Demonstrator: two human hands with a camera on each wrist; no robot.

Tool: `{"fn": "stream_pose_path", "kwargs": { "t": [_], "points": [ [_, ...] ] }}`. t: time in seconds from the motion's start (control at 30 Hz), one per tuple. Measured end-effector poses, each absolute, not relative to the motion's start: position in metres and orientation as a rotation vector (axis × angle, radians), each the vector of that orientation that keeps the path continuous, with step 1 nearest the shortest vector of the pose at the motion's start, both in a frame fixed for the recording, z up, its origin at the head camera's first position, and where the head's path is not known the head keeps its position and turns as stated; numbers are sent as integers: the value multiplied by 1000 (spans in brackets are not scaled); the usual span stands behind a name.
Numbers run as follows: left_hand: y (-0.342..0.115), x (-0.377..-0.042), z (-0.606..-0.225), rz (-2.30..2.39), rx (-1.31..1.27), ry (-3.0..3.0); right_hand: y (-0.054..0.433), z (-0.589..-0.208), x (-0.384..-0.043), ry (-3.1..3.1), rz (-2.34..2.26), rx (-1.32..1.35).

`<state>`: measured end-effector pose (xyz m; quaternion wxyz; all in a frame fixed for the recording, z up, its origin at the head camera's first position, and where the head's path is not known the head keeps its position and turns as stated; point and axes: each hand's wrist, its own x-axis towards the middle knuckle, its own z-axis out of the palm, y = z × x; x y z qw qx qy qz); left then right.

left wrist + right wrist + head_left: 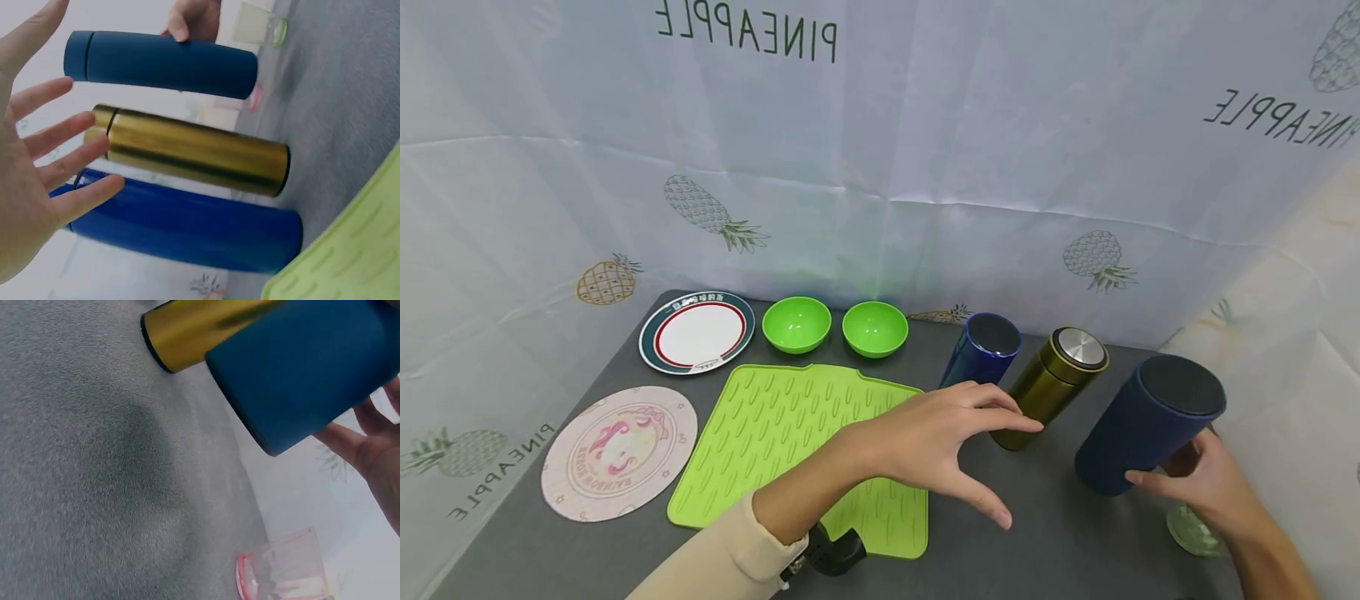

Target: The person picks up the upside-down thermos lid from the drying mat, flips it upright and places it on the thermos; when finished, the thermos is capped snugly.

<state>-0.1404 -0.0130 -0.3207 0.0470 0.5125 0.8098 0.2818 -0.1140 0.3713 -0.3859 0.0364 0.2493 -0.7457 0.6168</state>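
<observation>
My right hand [1206, 479] grips a matte dark blue flask [1142, 433] from its right side; in the right wrist view the flask's base [250, 419] hangs over the table. My left hand [940, 433] is spread with nothing in it, its fingers extended towards a gold thermos [1045, 392] with a silver-topped lid. In the left wrist view the left fingers [87, 200] overlap the tops of the gold thermos and a glossy blue flask [187, 219]. Both stand upright side by side behind the left hand.
A light green drying mat [775, 433] lies under my left forearm. Two green bowls [797, 325], a dark-rimmed plate [700, 333] and a round pink mat [617, 454] are at the left. Beside my right wrist stands a greenish glass [1191, 533]; a pink-tinted glass [281, 569] shows nearby.
</observation>
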Motion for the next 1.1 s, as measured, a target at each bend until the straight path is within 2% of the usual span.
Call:
{"fn": "stream_pose_path", "kwargs": {
  "t": [0.17, 0.47, 0.77, 1.1],
  "points": [
    [-27, -139, -331, 788, 1518, 2510, 370, -391, -125, -2190, 1949, 610],
    [-56, -133, -350, 756, 1316, 2599, 370, -407, -143, -2397, 1710, 246],
    [-92, -131, -356, 798, 1136, 2650, 367, -422, -150, -2265, 1879, 285],
    [-123, -129, -359, 814, 1010, 2713, 367, -420, -147, -2291, 1867, 257]
  ]
}}
